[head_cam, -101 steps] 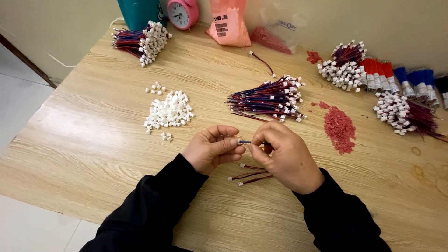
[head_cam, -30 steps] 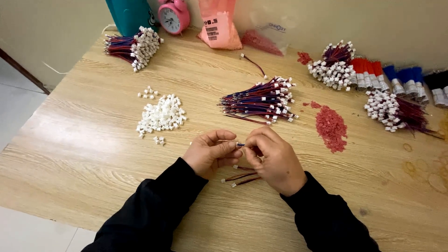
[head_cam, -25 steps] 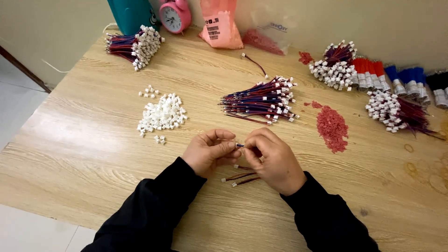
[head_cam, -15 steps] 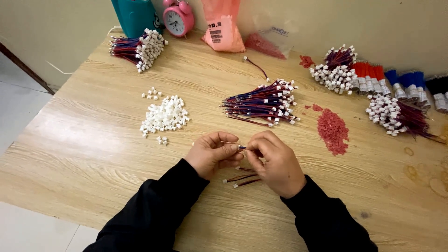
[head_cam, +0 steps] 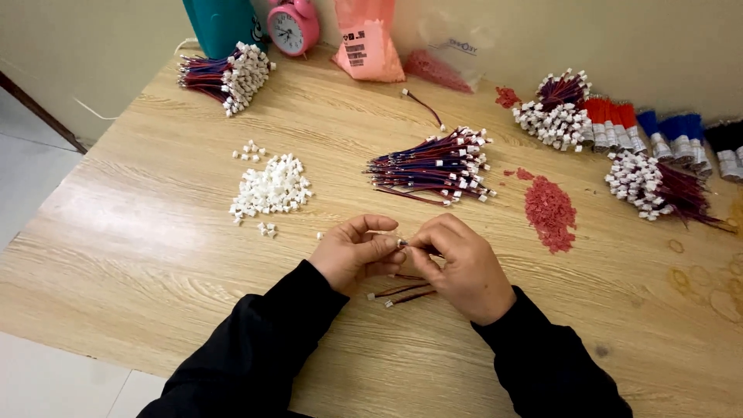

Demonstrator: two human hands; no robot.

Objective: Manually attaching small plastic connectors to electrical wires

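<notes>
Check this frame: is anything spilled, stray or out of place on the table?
A few things look loose. Red bits lie spilled in a patch right of the middle wire bundle, with smaller red specks nearby. A single wire lies alone behind that bundle. Several white connectors sit apart from the main white pile.

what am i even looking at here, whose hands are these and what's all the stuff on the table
One camera, worn on a person's head, looks down at their own two bare hands over a wooden table. The left hand and right hand meet at the fingertips, pinching a small white connector on a thin wire between them. A few finished wires lie just under the hands. Farther out are a pile of loose white connectors, a bundle of red and blue wires, a heap of small red pieces, more bundles at the right, and a pink alarm clock at the back.
</notes>
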